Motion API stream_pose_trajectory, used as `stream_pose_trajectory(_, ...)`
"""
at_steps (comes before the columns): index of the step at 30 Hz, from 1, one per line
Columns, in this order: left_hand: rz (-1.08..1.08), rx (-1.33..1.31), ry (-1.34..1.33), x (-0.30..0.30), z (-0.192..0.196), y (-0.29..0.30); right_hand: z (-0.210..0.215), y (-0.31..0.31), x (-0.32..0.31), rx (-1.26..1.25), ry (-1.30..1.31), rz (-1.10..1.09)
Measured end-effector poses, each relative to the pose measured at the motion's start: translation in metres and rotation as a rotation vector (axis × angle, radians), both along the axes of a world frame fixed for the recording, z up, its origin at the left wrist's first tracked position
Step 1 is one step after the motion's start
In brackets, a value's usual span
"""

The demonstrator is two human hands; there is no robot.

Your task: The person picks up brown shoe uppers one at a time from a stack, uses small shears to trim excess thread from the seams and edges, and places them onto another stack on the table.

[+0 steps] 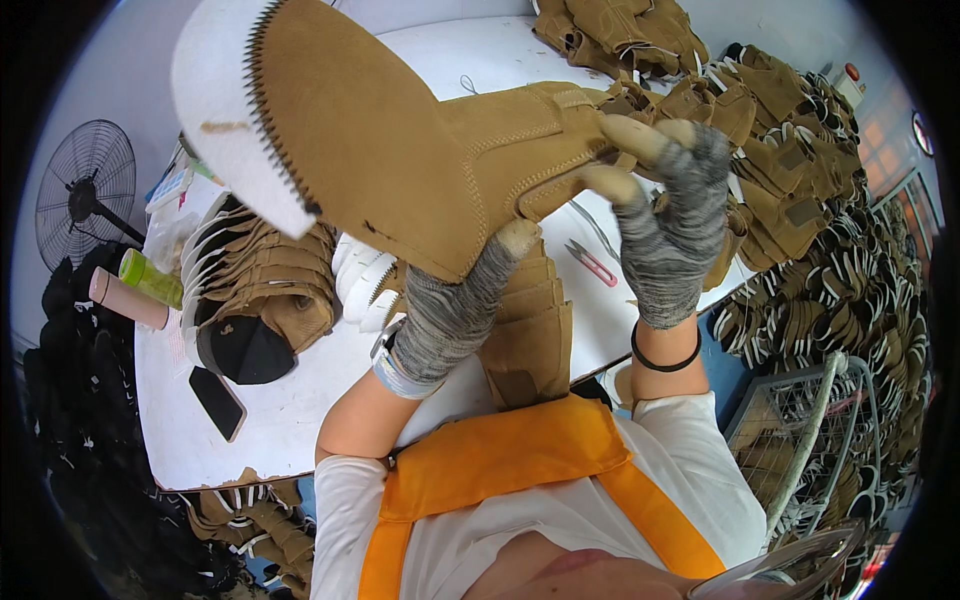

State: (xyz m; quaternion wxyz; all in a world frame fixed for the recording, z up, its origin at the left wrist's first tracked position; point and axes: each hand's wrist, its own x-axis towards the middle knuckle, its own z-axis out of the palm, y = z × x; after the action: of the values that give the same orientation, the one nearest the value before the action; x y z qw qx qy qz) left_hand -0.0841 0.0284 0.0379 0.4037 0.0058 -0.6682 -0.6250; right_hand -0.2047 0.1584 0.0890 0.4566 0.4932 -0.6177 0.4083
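A tan suede shoe upper (370,130) is raised in front of me, its notched toe edge bordered by white lining (215,110) at the upper left. My left hand (450,310), in a grey fingerless glove, grips it from below; the thumb shows at the stitched side and the other fingers are hidden behind it. At the narrower end on the right, my right hand (668,215), gloved alike, has its bare fingertips closed on the stitched edge. Beneath the upper, a stack of tan pieces (530,345) lies at the table's near edge.
On the white table (270,430) are pink-handled thread snips (592,262), a dark phone (217,404), nested uppers (270,270) and a green bottle (150,278). Heaped uppers (790,190) crowd the right. A metal cart (800,430) stands at lower right, a fan (85,190) at far left.
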Motion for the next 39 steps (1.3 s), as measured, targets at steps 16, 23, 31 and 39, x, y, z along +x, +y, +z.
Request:
stream_pose_trajectory(16, -0.089, 0.135, -0.049, 0.000, 0.000, 0.002, -0.023, 0.010, -0.009, -0.027, -0.173, 0.146)
stream_pose_trajectory(23, 0.184, 0.016, 0.128, -0.002, -0.007, -0.012, -0.094, 0.037, -0.057, 0.481, -0.733, -0.128)
stream_pose_trajectory(31, 0.237, -0.021, 0.214, -0.001, -0.008, -0.008, -0.176, 0.029, -0.075, 1.003, -0.791, -0.563)
stream_pose_trajectory(39, 0.222, -0.099, 0.156, -0.006, -0.009, -0.009, -0.150, 0.028, -0.077, 0.550, -0.644, -0.134)
